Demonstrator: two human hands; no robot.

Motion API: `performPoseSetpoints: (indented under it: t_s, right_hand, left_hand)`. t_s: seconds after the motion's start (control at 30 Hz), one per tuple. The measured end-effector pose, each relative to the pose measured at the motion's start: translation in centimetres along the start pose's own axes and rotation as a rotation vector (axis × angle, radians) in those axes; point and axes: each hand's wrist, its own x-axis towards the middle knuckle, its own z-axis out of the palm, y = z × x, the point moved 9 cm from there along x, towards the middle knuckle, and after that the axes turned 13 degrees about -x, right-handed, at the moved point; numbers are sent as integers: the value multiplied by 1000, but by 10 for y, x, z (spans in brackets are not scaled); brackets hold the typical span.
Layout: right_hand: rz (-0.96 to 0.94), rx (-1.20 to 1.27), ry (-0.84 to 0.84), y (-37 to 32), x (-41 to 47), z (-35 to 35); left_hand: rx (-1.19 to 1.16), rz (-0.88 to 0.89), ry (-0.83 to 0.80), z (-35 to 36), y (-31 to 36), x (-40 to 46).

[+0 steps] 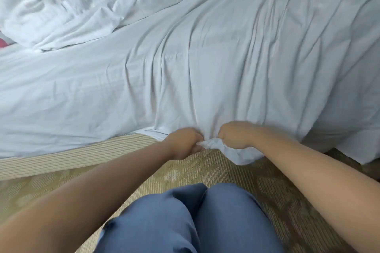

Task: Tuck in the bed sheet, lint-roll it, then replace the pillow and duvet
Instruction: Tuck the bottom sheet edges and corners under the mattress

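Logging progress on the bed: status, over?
Left hand and right hand both grip the sheet edge. Sheet wrinkled, not tucked. Duvet bunched aside.

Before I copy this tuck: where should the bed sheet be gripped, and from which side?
Grip the bed sheet at its loose hanging edge, coming from the near side at the mattress edge. That is where the left hand and right hand bunch it; creases fan out from there.

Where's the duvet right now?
In the head view the duvet lies bunched at the upper left of the bed, on the sheet, far from both hands gripping the sheet's near edge.
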Motion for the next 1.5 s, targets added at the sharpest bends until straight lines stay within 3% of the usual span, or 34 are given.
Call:
performPoseSetpoints:
  t_s: [0.23, 0.3, 0.37, 0.5, 0.67, 0.77, 0.93, 1.03, 1.3, 1.4, 1.5]
  right_hand:
    - [207, -299, 31, 36, 5, 15]
    - [268, -359, 43, 44, 8, 13]
    - [351, -309, 63, 60, 8, 7]
    - [415, -465, 404, 76, 6, -18]
    - [398, -413, 574, 69, 4, 3]
    - [382, -333, 664, 57, -1, 22]
    - [291, -123, 598, 33, 9, 16]
    - [202, -181, 531, 25, 22, 17]
    - [371, -140, 471, 35, 54, 0]
    - [402, -184, 456, 39, 63, -4]
    - [367, -258, 426, 34, 59, 4]
  left_hand:
    - [-8, -45, -108, 22, -1, 27]
    - [94, -72, -66, 17, -13, 26]
    - [190, -15, 115, -3, -20, 20]
    - [141, 61, 336, -18, -36, 8]
    - [148, -61, 164, 14, -45, 13]
    - [186, -97, 167, 17, -47, 17]
    - [162, -180, 129, 23, -45, 27]
    - [134, -234, 108, 20, -47, 36]
    - [62, -350, 194, 4, -63, 55]
    - [150, -313, 202, 10, -68, 58]
    - [313, -167, 240, 14, -66, 48]
